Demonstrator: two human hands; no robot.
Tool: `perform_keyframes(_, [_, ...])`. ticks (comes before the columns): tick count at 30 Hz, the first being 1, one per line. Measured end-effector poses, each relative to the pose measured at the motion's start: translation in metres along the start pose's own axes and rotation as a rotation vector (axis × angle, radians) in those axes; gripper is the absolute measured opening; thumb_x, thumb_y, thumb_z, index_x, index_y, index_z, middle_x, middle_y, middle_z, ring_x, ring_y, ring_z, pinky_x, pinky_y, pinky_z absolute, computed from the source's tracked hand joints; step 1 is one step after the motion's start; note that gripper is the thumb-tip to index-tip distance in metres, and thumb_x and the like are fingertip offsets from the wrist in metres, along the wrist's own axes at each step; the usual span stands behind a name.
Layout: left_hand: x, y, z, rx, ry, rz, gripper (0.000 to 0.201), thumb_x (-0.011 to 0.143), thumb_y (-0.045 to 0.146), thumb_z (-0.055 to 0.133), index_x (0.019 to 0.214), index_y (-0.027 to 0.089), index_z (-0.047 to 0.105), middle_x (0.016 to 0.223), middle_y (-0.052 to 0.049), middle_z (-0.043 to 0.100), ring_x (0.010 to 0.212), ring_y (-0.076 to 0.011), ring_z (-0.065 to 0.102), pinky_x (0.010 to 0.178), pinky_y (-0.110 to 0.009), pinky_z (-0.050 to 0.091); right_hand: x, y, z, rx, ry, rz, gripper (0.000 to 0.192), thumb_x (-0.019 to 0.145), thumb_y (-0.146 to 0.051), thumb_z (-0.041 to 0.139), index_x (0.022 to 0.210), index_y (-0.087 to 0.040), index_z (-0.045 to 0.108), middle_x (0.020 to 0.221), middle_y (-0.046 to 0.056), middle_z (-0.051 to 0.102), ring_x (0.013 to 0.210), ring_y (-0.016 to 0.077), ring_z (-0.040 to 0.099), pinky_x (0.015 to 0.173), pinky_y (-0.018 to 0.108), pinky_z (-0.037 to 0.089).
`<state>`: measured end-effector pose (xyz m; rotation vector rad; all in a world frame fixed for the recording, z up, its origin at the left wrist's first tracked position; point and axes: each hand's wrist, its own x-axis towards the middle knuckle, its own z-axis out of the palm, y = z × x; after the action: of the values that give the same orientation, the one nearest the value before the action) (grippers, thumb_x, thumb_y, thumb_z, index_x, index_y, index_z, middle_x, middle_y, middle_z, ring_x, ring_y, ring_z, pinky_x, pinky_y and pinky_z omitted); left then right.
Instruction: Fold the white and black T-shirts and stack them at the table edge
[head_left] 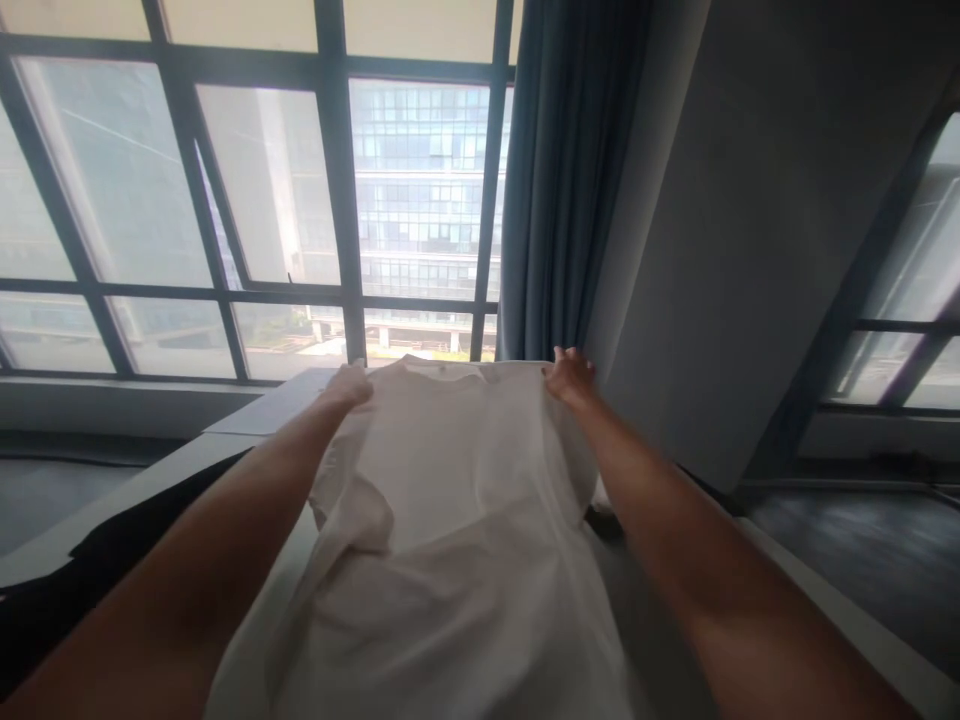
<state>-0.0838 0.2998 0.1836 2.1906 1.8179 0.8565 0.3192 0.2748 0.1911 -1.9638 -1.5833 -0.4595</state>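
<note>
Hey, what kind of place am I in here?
Probably a room high up in a city building, maybe an office or flat. A large grid window looks out on a glass tower, a blue curtain hangs beside it, and both hands spread a white shirt on a pale table.

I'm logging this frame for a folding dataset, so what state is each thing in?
White T-shirt: spread out on the table, wrinkled, held at both shoulders.
Left hand: closed on the shirt's left shoulder.
Right hand: closed on the right shoulder.
Blue curtain: drawn aside, bunched.
Table: partly covered by the shirt.
</note>
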Motion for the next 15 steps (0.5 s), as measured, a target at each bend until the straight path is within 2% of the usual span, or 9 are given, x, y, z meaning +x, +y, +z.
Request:
perform_keyframes(2, [-0.011, -0.008, 0.041, 0.095, -0.101, -0.036, 0.045, 0.074, 0.034, 0.071, 0.109, 0.007, 0.066, 0.12, -0.027, 0.064, 0.114, -0.0401, 0.06, 0.095, -0.046, 0.046, -0.029, -0.011, 0.023, -0.042, -0.112, -0.029, 0.055, 0.093, -0.034, 0.051, 0.142, -0.01, 0.047, 0.143, 0.023, 0.048, 0.13, 0.0332, 0.047, 0.109, 0.051, 0.029])
perform_keyframes(4, [-0.036, -0.016, 0.074, 0.165, -0.23, -0.014, 0.055, 0.071, 0.04, 0.073, 0.117, 0.011, 0.065, 0.128, -0.024, 0.062, 0.119, -0.0381, 0.058, 0.099, -0.043, 0.044, -0.073, -0.017, 0.037, -0.048, -0.258, -0.168, 0.054, 0.094, -0.037, 0.05, 0.143, -0.013, 0.045, 0.147, 0.02, 0.045, 0.134, 0.0318, 0.042, 0.113, 0.051, 0.021])
perform_keyframes(7, [-0.08, -0.027, 0.098, 0.243, -0.42, 0.084, 0.053, 0.071, 0.047, 0.072, 0.116, 0.019, 0.068, 0.127, -0.014, 0.066, 0.117, -0.0312, 0.06, 0.098, -0.034, 0.044, -0.147, -0.019, 0.037, 0.01, -0.428, -0.393, 0.047, 0.094, -0.04, 0.052, 0.136, -0.018, 0.055, 0.144, 0.014, 0.05, 0.132, 0.0286, 0.043, 0.115, 0.045, 0.02])
perform_keyframes(10, [-0.114, -0.034, 0.094, 0.333, -0.514, 0.119, 0.048, 0.073, 0.048, 0.068, 0.112, 0.019, 0.07, 0.12, -0.014, 0.069, 0.107, -0.0299, 0.064, 0.091, -0.032, 0.047, -0.207, -0.022, 0.017, 0.069, -0.547, -0.461, 0.036, 0.094, -0.04, 0.053, 0.123, -0.021, 0.064, 0.135, 0.012, 0.058, 0.123, 0.0255, 0.051, 0.109, 0.038, 0.029])
perform_keyframes(15, [-0.15, -0.038, 0.06, 0.393, -0.492, 0.092, 0.038, 0.08, 0.045, 0.057, 0.101, 0.016, 0.071, 0.106, -0.015, 0.072, 0.094, -0.0291, 0.066, 0.078, -0.033, 0.049, -0.259, -0.028, -0.04, 0.184, -0.48, -0.479, 0.031, 0.093, -0.039, 0.056, 0.111, -0.018, 0.069, 0.116, 0.012, 0.065, 0.11, 0.0246, 0.057, 0.099, 0.035, 0.04])
